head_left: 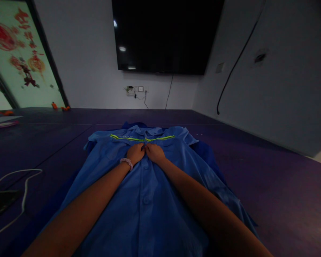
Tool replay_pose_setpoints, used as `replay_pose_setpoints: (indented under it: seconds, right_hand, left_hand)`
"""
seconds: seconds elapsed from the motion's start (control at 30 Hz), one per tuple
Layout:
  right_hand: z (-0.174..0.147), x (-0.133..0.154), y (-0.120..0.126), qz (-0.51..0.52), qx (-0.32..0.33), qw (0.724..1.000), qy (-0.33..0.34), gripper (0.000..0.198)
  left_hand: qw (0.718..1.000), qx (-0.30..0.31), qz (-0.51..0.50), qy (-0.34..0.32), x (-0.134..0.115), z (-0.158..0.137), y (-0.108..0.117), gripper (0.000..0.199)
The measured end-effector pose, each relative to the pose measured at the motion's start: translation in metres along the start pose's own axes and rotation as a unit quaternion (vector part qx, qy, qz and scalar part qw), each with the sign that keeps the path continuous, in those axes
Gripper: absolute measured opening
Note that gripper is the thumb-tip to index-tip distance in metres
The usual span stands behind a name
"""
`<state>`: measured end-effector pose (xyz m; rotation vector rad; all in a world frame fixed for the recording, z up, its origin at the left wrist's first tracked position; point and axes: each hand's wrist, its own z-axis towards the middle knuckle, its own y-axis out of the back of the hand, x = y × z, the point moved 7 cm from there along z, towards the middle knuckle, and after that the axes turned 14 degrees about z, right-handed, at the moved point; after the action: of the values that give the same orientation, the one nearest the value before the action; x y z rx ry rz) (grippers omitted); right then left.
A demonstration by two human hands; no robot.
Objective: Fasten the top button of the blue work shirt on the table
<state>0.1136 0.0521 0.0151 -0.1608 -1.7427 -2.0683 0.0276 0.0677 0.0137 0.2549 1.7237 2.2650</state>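
— So where are your hands right now?

— Both of yours are stretched out in front of you, meeting on the chest of the blue work shirt (147, 200). Your left hand (136, 152) and right hand (155, 152) sit side by side, touching each other at the button placket, just below the yellow reflective stripe (141, 138)

— Are they gripping anything?

— Your fingers are curled down and pinched in at the front edge of the shirt, both hands closed on the fabric near the top of the placket. Whether a button is between your fingertips I cannot tell; the hands hide it

— And the shirt itself?

— It lies flat, front up, on the dark purple table (270, 178), collar away from you and hem toward you. Two buttons (146, 201) show down the closed front between your forearms. Darker blue cloth (208, 157) pokes out from under it on your right

— Anything else about you?

— You have a pale beaded bracelet (126, 162) on your left wrist. A white cable (21, 182) loops on the table well off to your left, beside a dark flat object (1, 203). A black wall screen (166, 35) hangs on the far wall, with a socket plate (135, 89) under it
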Motion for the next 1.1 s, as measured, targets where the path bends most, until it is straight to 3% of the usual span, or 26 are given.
replay_pose_setpoints:
  seconds: [1.1]
  right_hand:
    - [0.0009, -0.0004, -0.0010, 0.000, 0.000, 1.000, 0.001, 0.035]
  left_hand:
    - [1.000, 0.002, -0.001, -0.004, 0.0005, 0.0002, -0.0015, 0.023]
